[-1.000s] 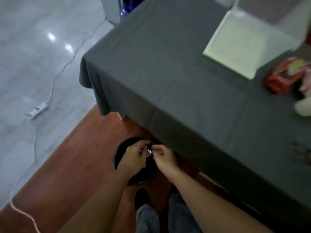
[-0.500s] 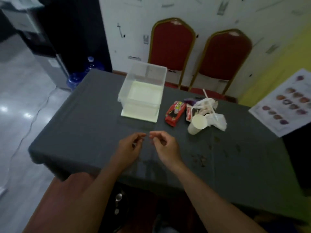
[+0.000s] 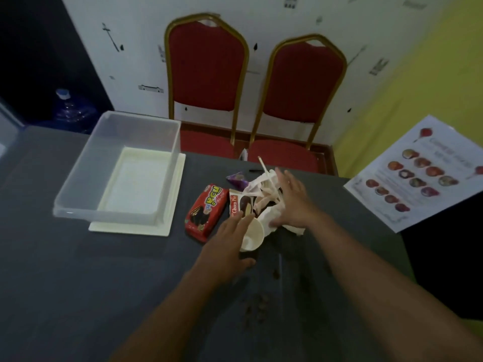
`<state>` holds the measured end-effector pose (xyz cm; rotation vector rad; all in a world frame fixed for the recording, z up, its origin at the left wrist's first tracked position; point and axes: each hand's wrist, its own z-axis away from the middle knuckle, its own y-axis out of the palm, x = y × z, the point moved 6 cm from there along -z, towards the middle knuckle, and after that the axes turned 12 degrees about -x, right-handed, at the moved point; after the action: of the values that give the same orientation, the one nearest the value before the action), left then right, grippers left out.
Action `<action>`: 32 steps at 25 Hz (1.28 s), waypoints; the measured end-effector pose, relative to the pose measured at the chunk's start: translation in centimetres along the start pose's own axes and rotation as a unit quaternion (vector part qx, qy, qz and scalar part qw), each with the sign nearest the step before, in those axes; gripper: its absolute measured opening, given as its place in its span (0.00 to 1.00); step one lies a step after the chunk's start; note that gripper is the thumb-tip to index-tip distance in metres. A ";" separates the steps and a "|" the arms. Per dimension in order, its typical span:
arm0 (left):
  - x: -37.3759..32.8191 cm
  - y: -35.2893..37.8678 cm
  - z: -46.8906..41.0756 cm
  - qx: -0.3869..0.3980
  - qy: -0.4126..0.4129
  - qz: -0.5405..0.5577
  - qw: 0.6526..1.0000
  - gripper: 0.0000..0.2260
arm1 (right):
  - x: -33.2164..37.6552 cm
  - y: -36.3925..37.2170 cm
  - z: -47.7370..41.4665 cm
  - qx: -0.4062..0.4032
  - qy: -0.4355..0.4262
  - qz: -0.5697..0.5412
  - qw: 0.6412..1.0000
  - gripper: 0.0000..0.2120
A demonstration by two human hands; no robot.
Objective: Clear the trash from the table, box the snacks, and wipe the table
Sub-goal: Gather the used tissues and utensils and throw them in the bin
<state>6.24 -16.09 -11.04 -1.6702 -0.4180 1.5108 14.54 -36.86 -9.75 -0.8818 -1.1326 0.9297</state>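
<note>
A heap of white trash [image 3: 264, 194], crumpled plastic and tissue with a stick poking up, lies mid-table. A white paper cup [image 3: 253, 235] lies on its side at the heap's near edge. My left hand [image 3: 230, 241] hovers flat over the cup's left side, fingers apart. My right hand [image 3: 292, 202] is spread over the heap's right side, holding nothing. A red snack pack [image 3: 206, 209] and a white Choco Pie pack [image 3: 236, 205] lie left of the heap. A small purple wrapper [image 3: 237, 178] sits behind them. The clear plastic box [image 3: 86, 189] stands on its white lid at the left.
Dark crumbs [image 3: 258, 307] are scattered on the grey tablecloth [image 3: 78, 283] near me. A printed sheet [image 3: 423, 176] lies at the right edge. Two red chairs [image 3: 209, 74] stand behind the table against the wall. A blue water bottle [image 3: 68, 108] is on the floor, far left.
My view lifted from the bin under the table to the tabletop. Both hands moved forward from the table's near edge to the trash heap and opened out.
</note>
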 end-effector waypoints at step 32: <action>2.0 -3.6 5.6 -0.121 -0.003 0.119 0.985 0.32 | 3.9 -2.4 0.0 -0.176 0.085 -0.242 0.950 0.21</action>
<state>2.42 -10.47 -9.32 -1.9629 -0.4293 1.6925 15.52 -34.17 -6.20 -0.8894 -1.3060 0.2454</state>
